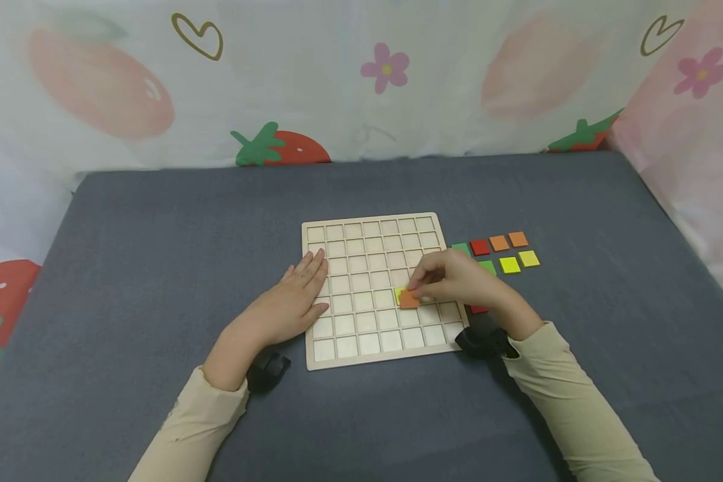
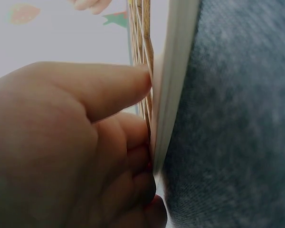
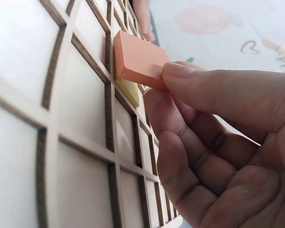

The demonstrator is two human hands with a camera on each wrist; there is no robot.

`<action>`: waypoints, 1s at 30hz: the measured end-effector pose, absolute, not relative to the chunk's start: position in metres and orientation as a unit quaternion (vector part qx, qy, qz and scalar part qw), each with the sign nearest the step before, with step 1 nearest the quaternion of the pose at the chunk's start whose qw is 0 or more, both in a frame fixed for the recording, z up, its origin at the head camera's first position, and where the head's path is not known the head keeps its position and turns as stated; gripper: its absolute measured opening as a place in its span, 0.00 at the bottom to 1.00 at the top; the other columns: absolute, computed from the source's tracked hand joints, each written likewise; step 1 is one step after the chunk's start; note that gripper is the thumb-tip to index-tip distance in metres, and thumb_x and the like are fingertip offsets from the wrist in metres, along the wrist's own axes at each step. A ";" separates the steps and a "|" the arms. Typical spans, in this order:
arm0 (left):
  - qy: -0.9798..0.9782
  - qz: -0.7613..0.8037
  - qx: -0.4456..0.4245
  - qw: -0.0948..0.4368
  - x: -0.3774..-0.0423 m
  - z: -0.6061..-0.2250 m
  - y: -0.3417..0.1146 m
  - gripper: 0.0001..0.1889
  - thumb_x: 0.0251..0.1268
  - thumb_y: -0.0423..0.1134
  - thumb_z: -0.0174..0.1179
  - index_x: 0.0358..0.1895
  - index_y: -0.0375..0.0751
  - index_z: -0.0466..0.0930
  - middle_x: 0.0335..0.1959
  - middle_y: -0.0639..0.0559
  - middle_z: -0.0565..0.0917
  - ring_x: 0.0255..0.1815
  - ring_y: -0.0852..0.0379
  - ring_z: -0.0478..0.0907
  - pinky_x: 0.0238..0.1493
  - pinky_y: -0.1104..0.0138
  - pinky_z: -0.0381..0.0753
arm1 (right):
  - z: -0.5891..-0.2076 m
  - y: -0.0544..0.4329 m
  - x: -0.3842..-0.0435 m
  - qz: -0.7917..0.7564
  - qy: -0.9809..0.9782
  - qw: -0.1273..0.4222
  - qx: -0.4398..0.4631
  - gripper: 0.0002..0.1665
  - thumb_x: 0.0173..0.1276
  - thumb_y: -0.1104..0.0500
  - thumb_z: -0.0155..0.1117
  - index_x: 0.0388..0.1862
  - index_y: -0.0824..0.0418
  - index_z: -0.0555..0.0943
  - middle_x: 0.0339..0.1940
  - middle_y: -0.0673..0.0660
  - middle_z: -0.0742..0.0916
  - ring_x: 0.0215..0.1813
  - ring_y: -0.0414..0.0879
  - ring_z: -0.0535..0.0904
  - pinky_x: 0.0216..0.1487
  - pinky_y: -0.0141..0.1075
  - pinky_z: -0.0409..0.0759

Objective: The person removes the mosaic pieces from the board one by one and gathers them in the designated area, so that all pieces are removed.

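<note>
A pale wooden grid board (image 1: pixel 359 363) with square cells lies on the grey table. My right hand (image 1: pixel 458 276) pinches an orange square tile (image 3: pixel 140 59) between thumb and forefinger, just over the board. Partly behind that tile, a yellow tile (image 3: pixel 128 91) shows at one of the cells. My left hand (image 1: pixel 286 301) rests flat on the board's left edge with its fingers straight. In the left wrist view the thumb (image 2: pixel 118 90) touches the board's rim.
Right of the board lie loose tiles: a red tile (image 1: pixel 479 248), an orange tile (image 1: pixel 518 239), a yellow tile (image 1: pixel 509 265) and green tiles (image 1: pixel 460 248). Another red tile (image 1: pixel 478 309) shows partly under the right wrist. A printed curtain (image 1: pixel 349 80) hangs behind the table (image 1: pixel 156 281).
</note>
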State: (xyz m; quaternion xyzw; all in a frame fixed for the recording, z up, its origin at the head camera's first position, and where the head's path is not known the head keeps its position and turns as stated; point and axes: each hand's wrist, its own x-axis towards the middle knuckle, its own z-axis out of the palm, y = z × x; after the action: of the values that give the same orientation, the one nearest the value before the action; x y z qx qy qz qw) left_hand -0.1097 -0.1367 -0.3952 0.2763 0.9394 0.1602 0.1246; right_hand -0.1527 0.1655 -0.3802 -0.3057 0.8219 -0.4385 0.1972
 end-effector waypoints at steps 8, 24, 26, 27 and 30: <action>0.939 0.162 0.275 0.126 -0.110 -0.394 -0.135 0.35 0.72 0.43 0.49 0.72 0.26 0.46 0.75 0.36 0.43 0.75 0.43 0.37 0.71 0.50 0.46 | -0.379 0.174 -0.151 -0.439 0.830 0.191 -0.287 0.04 0.56 0.68 0.70 0.32 0.62 0.85 0.32 0.52 0.85 0.34 0.43 0.81 0.36 0.34 0.79; 0.939 0.162 0.275 0.131 -0.109 -0.392 -0.136 0.35 0.72 0.42 0.48 0.72 0.25 0.45 0.75 0.36 0.43 0.75 0.43 0.37 0.71 0.50 0.45 | -0.377 0.192 -0.149 -0.435 0.841 0.187 -0.263 0.04 0.57 0.70 0.69 0.31 0.64 0.85 0.33 0.54 0.86 0.34 0.41 0.80 0.35 0.31 0.78; 0.939 0.161 0.275 0.130 -0.109 -0.392 -0.136 0.35 0.72 0.42 0.48 0.72 0.26 0.46 0.75 0.36 0.43 0.75 0.43 0.37 0.71 0.50 0.45 | -0.377 0.194 -0.149 -0.436 0.841 0.189 -0.259 0.04 0.56 0.70 0.68 0.31 0.64 0.85 0.33 0.54 0.86 0.34 0.41 0.80 0.35 0.31 0.78; 0.939 0.160 0.274 0.130 -0.109 -0.392 -0.136 0.35 0.72 0.42 0.48 0.72 0.26 0.46 0.75 0.36 0.43 0.75 0.43 0.37 0.71 0.50 0.45 | -0.377 0.195 -0.149 -0.434 0.843 0.188 -0.258 0.04 0.56 0.70 0.69 0.31 0.64 0.85 0.33 0.54 0.86 0.34 0.41 0.79 0.35 0.31 0.78; 0.939 0.160 0.274 0.129 -0.109 -0.393 -0.136 0.35 0.72 0.42 0.48 0.72 0.26 0.46 0.75 0.36 0.43 0.75 0.43 0.37 0.71 0.50 0.45 | -0.376 0.198 -0.148 -0.427 0.848 0.189 -0.251 0.04 0.57 0.69 0.69 0.31 0.64 0.85 0.33 0.54 0.86 0.34 0.41 0.79 0.35 0.31 0.78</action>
State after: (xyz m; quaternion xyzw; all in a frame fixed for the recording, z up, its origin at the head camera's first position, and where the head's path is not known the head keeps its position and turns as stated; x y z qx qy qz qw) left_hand -0.1092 -0.1361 -0.3934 0.2739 0.9395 0.1600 0.1293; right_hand -0.1484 0.1984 -0.3760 -0.2507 0.8478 -0.4274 0.1891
